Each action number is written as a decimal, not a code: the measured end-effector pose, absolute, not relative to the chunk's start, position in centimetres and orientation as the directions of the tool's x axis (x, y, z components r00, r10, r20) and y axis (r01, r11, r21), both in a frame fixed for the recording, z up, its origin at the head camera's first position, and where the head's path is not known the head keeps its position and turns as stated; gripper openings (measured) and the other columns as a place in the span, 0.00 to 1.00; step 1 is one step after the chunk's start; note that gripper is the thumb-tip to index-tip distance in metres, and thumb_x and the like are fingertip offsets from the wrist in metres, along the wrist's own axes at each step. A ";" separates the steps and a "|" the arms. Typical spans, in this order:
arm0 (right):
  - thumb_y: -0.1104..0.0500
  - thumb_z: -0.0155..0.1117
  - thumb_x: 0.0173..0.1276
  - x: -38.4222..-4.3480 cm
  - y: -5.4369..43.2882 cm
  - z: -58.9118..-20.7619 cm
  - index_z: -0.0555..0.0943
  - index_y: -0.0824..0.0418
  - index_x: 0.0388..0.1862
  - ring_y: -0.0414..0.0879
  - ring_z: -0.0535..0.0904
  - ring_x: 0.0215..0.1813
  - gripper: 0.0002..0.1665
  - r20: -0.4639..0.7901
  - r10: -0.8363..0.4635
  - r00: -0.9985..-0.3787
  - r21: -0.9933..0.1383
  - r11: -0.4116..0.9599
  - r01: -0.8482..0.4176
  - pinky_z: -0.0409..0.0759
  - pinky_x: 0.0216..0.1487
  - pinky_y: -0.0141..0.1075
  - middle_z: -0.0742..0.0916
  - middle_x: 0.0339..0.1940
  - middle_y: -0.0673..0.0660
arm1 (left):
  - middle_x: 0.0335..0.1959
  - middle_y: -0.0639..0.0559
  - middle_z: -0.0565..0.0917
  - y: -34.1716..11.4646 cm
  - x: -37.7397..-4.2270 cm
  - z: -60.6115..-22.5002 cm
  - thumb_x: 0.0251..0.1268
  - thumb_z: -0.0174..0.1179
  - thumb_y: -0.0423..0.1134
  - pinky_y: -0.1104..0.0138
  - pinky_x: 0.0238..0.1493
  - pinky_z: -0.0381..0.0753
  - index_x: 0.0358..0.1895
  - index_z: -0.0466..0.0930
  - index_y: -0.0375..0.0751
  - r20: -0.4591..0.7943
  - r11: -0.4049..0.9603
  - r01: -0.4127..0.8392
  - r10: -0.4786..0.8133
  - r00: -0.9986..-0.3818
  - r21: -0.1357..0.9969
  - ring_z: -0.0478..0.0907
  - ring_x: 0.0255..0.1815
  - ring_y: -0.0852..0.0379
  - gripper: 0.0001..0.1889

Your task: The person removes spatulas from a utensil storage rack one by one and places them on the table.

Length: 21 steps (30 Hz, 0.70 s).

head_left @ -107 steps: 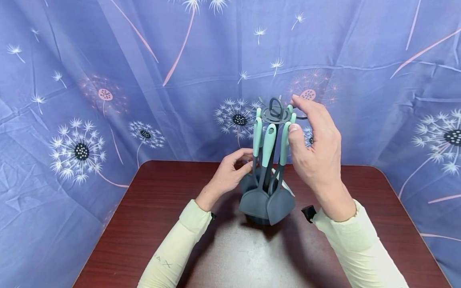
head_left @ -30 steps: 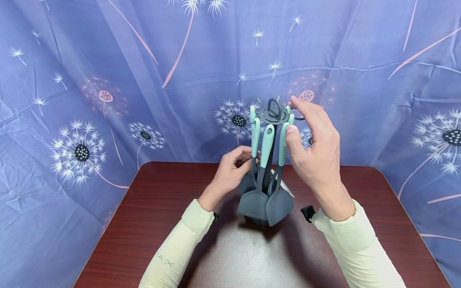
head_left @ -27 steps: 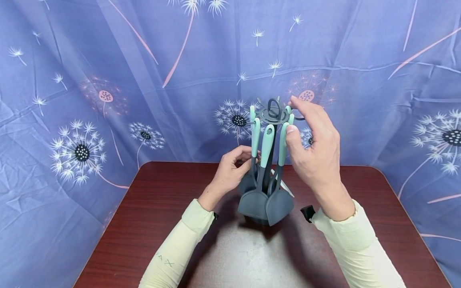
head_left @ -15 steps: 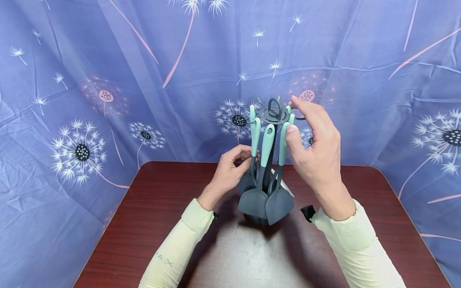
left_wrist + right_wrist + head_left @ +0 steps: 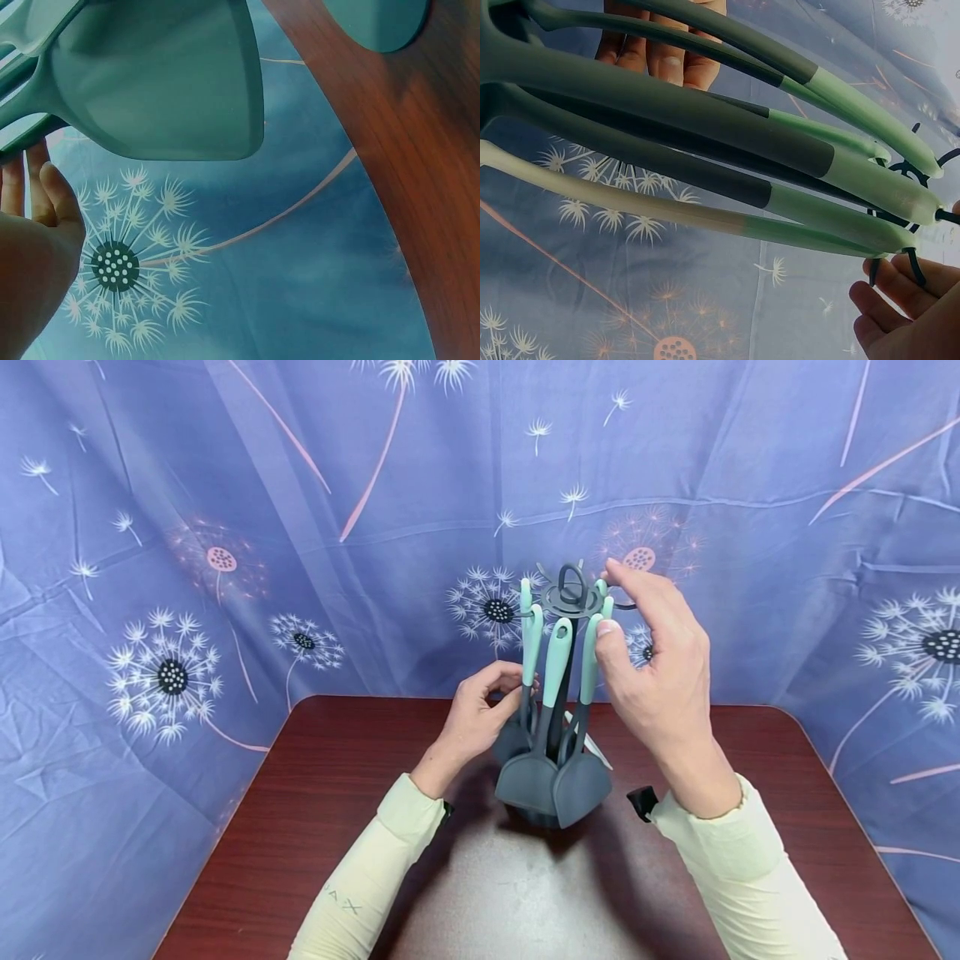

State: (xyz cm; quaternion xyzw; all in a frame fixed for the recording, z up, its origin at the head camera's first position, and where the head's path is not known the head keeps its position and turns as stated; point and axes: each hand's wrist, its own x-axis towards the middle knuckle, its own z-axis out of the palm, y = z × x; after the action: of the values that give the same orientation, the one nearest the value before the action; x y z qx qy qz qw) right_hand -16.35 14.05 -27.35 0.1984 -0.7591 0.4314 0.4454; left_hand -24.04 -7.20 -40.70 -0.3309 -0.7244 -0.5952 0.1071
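A dark carousel utensil stand (image 5: 573,597) stands upright on the table, hung with several kitchen utensils that have mint-green handles. Two turners with dark blades, a left turner (image 5: 527,782) and a right turner (image 5: 583,789), face me. My left hand (image 5: 471,714) reaches behind the left handles, thumb and forefinger pinching a utensil at the left rear (image 5: 526,597); its head is mostly hidden. My right hand (image 5: 663,681) spans the stand's upper right, thumb against the right turner's handle and forefinger at a hook. In the right wrist view, fingertips of my right hand (image 5: 907,300) touch the hooks.
A dark red wooden table (image 5: 300,818) carries the stand near its back edge. A blue curtain (image 5: 420,527) with dandelion prints hangs close behind and along the sides. A pale utensil (image 5: 588,739) hangs at the stand's rear right.
Since the earliest frame, the left-rear handle has shifted slightly left from the stand's middle, with my left hand beside it. Both hands have hardly moved over the last second.
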 end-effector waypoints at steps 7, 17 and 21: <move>0.55 0.57 0.68 -16.3 14.1 -27.4 0.84 0.54 0.70 0.46 0.81 0.65 0.31 0.847 0.084 -0.526 -0.480 0.547 -0.686 0.74 0.68 0.39 0.88 0.60 0.53 | 0.45 0.51 0.91 -7.4 -24.1 -40.8 0.77 0.64 0.33 0.62 0.42 0.84 0.56 0.86 0.45 0.543 0.095 0.603 0.343 -0.767 0.792 0.88 0.45 0.56 0.10; 0.56 0.57 0.68 -16.3 14.1 -27.4 0.83 0.54 0.70 0.46 0.81 0.65 0.31 0.847 0.081 -0.526 -0.479 0.546 -0.687 0.74 0.68 0.38 0.88 0.60 0.53 | 0.43 0.50 0.91 -7.6 -24.0 -40.8 0.76 0.64 0.32 0.64 0.36 0.84 0.56 0.86 0.43 0.540 0.109 0.596 0.320 -0.779 0.795 0.87 0.43 0.57 0.10; 0.55 0.57 0.68 -16.4 14.1 -27.4 0.84 0.53 0.70 0.46 0.81 0.65 0.31 0.846 0.084 -0.527 -0.481 0.545 -0.687 0.74 0.68 0.38 0.89 0.60 0.52 | 0.43 0.48 0.91 -7.7 -24.0 -40.9 0.76 0.64 0.32 0.65 0.37 0.83 0.56 0.86 0.42 0.542 0.103 0.594 0.310 -0.781 0.798 0.87 0.43 0.56 0.10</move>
State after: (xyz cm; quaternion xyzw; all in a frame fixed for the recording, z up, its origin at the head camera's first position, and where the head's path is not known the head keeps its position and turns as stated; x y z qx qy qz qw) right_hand -16.37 14.06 -27.38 0.1987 -0.7583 0.4338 0.4441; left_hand -23.97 -7.69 -40.87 -0.3081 -0.7330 -0.5945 0.1196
